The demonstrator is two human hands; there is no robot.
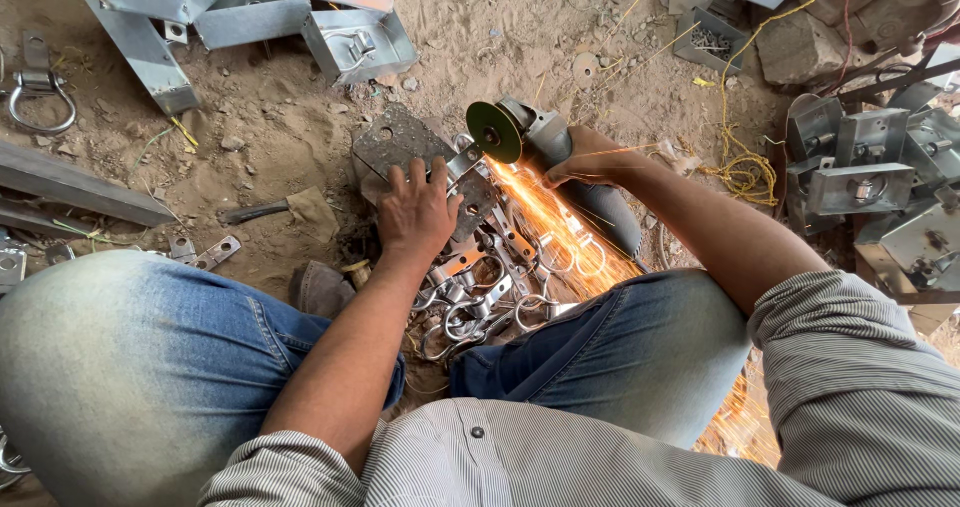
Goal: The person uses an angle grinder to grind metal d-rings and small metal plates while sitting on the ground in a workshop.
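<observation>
- Right hand (590, 157), centre-right of frame, is wrapped tight round the body of an angle grinder (545, 142); its green disc (494, 132) sits at centre, edge down on the work.
- Left hand (418, 210), just left of centre, lies flat w/ fingers spread, pressing a small metal bracket (468, 172) onto a dark steel plate (400, 142). Not curled round anything, just pinning it down.
- Sparks (560, 232) fan from the disc toward lower right, over the person's right knee, so the cut or grind looks to be mid-pass; judged not finished on this piece.
- Pile of shiny ring-and-clip parts (490, 287) lies just below the plate, btw the knees. Can't tell which are ground already and which are left.
- A hammer (285, 209) lies on the dirt left of the plate, untouched.
- Edges: the disc rim is near the left fingertips, only the bracket btw them. The plate's upper-left edge is bare.
- Room: tight. Both jeans-clad knees box in the lower frame; folded sheet-metal boxes (250, 12) crowd the upper left, more metal housings (865, 162) stack at right, and a yellow cord (740, 167) loops near the right forearm.
- Open dirt shows only in the upper centre, beyond the disc.
</observation>
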